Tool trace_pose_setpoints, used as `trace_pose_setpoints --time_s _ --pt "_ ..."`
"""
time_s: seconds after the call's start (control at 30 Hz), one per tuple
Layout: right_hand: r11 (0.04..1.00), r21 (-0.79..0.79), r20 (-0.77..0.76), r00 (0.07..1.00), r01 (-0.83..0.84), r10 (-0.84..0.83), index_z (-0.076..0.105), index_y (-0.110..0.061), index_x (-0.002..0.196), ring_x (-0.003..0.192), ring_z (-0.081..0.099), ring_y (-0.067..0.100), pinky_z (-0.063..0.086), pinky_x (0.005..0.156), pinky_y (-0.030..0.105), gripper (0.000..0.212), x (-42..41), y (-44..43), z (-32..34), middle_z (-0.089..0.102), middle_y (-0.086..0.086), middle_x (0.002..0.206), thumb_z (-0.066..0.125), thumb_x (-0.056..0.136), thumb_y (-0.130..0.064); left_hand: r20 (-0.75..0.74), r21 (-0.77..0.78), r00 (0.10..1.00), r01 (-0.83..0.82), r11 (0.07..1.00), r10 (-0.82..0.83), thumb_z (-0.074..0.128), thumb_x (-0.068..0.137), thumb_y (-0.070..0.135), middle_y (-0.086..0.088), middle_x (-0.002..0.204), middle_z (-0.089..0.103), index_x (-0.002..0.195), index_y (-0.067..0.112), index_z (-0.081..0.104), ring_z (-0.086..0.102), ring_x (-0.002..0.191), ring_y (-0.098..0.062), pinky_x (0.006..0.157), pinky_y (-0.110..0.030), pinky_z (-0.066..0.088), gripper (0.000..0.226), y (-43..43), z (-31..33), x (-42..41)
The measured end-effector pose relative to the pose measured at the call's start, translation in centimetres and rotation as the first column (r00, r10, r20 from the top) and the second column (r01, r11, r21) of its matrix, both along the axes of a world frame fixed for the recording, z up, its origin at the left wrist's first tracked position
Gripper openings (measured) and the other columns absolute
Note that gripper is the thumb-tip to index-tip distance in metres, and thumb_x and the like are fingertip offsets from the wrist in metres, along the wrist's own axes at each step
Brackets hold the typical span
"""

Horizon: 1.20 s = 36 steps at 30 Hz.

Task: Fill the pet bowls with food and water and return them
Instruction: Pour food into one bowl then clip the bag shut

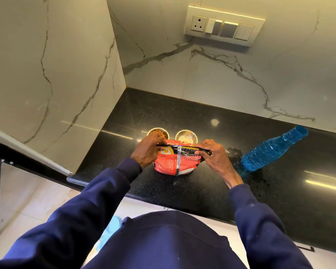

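Note:
A red pet food bag [175, 162] stands on the black counter [202, 187], its top edge pinched flat. My left hand [146, 150] grips the left end of that top edge. The right end is held by my right hand [214, 155]. Behind the bag sit two small steel bowls. The left bowl [164, 133] holds brown kibble and is partly hidden by my left hand. The right bowl [186, 135] looks shiny inside; I cannot tell whether it holds water. A blue plastic bottle [272, 150] stands on the counter right of my right hand.
Marble walls meet in a corner behind the bowls. A switch and socket panel [224, 26] is on the back wall. Water droplets [260, 183] lie near the bottle's base. The counter's front edge runs just before my body.

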State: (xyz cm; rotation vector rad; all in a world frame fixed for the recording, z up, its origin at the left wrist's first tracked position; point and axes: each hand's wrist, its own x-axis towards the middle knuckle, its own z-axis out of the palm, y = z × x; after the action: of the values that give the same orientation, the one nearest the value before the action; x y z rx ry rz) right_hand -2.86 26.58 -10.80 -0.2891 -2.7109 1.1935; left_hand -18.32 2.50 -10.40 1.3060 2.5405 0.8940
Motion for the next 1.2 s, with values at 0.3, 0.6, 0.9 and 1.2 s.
trace_pose_setpoints --time_s 0.3,0.6,0.9,1.2 --pt "0.997 -0.066 0.004 0.999 0.037 -0.036 0.079 -0.013 0.106 0.090 0.061 0.005 0.048 0.077 0.019 0.019 0.1 0.2 0.1 0.070 -0.007 0.093 0.074 0.088 -0.011 0.303 0.142 0.951 0.015 0.990 -0.058 0.071 0.088 0.024 -0.004 0.119 0.073 0.122 0.011 0.070 0.068 0.107 -0.012 0.096 -0.024 0.054 0.036 5.7 1.7 4.6" --pt "0.951 -0.265 0.103 0.985 0.160 -0.137 0.077 -0.017 0.109 0.103 0.071 0.003 0.056 0.091 0.019 0.029 3.3 3.5 0.7 0.076 -0.007 0.106 0.080 0.082 -0.007 0.459 0.140 0.883 -0.186 0.973 0.103 0.084 0.075 0.002 -0.007 0.090 0.078 0.089 0.006 0.078 0.073 0.091 -0.020 0.089 -0.040 0.059 0.015 7.7 -0.1 4.4" --pt "0.949 0.131 0.397 0.862 0.286 -0.315 0.075 -0.008 0.104 0.088 0.068 0.007 0.059 0.081 0.025 0.022 10.2 8.8 -5.2 0.076 0.006 0.101 0.080 0.082 -0.011 0.527 0.159 0.838 -0.258 0.953 0.139 0.084 0.075 0.001 -0.005 0.094 0.078 0.093 0.006 0.078 0.073 0.093 -0.015 0.078 -0.012 0.054 0.020 8.2 -1.1 4.4" --pt "0.919 0.367 0.381 0.879 0.140 -0.286 0.071 -0.018 0.088 0.095 0.059 0.019 0.052 0.073 0.034 0.011 9.7 7.0 -8.7 0.068 0.001 0.091 0.081 0.083 -0.019 0.538 0.163 0.835 -0.239 0.957 0.117 0.083 0.076 0.002 -0.002 0.099 0.078 0.095 0.006 0.078 0.071 0.097 -0.006 0.085 -0.011 0.051 0.020 7.8 -0.4 4.8"
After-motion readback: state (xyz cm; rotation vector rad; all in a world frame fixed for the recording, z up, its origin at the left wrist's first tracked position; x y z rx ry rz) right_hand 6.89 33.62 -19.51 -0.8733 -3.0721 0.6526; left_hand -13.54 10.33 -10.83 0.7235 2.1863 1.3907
